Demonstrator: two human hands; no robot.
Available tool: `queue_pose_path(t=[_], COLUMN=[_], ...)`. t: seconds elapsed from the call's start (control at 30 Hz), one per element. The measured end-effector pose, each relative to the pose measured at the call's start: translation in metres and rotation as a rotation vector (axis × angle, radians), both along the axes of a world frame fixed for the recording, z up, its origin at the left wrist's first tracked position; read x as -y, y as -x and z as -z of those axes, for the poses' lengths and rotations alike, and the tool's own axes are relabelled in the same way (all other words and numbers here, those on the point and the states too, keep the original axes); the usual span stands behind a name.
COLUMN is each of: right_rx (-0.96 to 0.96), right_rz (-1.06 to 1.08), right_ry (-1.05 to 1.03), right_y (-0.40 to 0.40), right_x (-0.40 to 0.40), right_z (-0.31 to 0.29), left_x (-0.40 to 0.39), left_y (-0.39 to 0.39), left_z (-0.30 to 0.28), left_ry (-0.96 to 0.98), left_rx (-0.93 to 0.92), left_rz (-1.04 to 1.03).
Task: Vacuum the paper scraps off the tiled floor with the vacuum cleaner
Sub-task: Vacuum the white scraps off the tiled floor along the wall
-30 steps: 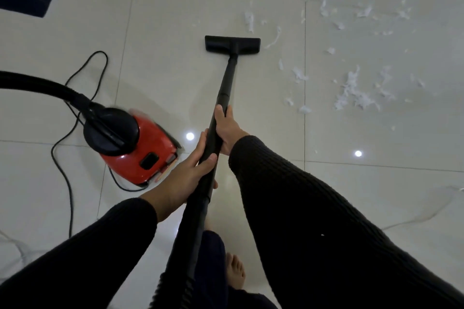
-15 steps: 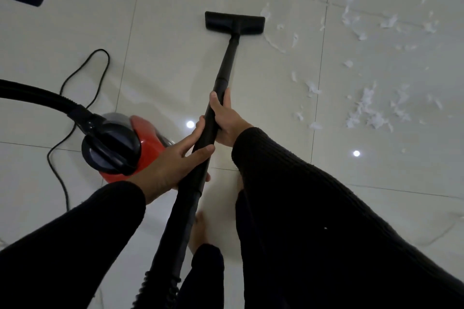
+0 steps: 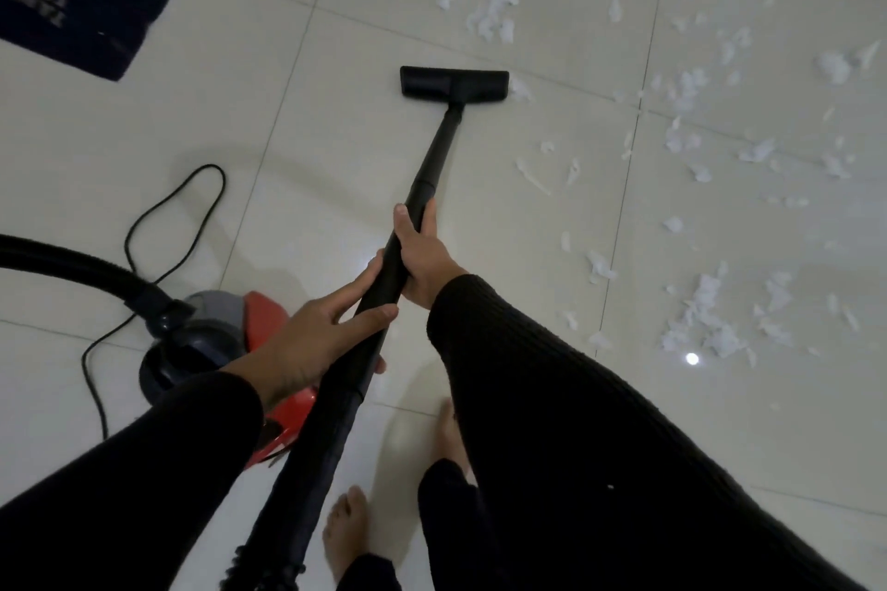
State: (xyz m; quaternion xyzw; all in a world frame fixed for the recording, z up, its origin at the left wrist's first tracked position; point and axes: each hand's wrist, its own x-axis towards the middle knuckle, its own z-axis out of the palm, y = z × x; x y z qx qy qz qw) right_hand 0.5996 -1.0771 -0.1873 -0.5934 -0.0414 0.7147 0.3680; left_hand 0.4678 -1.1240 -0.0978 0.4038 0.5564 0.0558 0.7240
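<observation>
Brightness: the room was dim and grey around me.
Glare: a small ceiling light mirrored on the glossy tiled floor (image 3: 336, 120) at right, another glowed beside my left hand (image 3: 317, 341).
Shadows: soft and faint, under my arms.
Sharpness: the paper scraps (image 3: 710, 317) looked slightly smeared.
Distortion: tile lines bowed towards the edges.

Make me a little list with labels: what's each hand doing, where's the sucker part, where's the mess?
left hand: grips the black wand, lower down
right hand: grips the wand, higher up
nozzle: flat on the tiled floor, one scrap at its right end
paper scraps: mostly right of the wand
red vacuum body: left, behind the left arm
</observation>
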Motion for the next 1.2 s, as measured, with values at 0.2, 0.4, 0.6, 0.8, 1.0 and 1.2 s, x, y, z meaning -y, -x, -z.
queue_pose_path(t=[0.2,0.4,0.6,0.8,1.0,1.2], right_rx=[0.032,0.048,0.089,0.084,0.091,0.079], right_rz=[0.003,0.037,0.053,0.069,0.081,0.052], right_ry=[-0.009,-0.027,-0.017,-0.022,-0.009,-0.024], right_y=[-0.012,-0.008,0.0,-0.006,-0.024,-0.049], right_x=[-0.036,-0.073,-0.114,-0.145,-0.179,-0.23], right_z=[0.012,0.023,0.026,0.027,0.034,0.038], left_x=[-0.039,-0.082,-0.128,-0.16,-0.193,-0.241], left_y=[-0.015,-0.008,0.002,-0.004,-0.022,-0.049], left_z=[0.014,0.032,0.037,0.042,0.043,0.037], left_ry=[-0.038,-0.066,-0.058,-0.09,-0.066,-0.038], left_rx=[-0.027,-0.088,-0.118,-0.121,-0.111,-0.117], left_rz=[0.026,0.113,0.173,0.202,0.203,0.168])
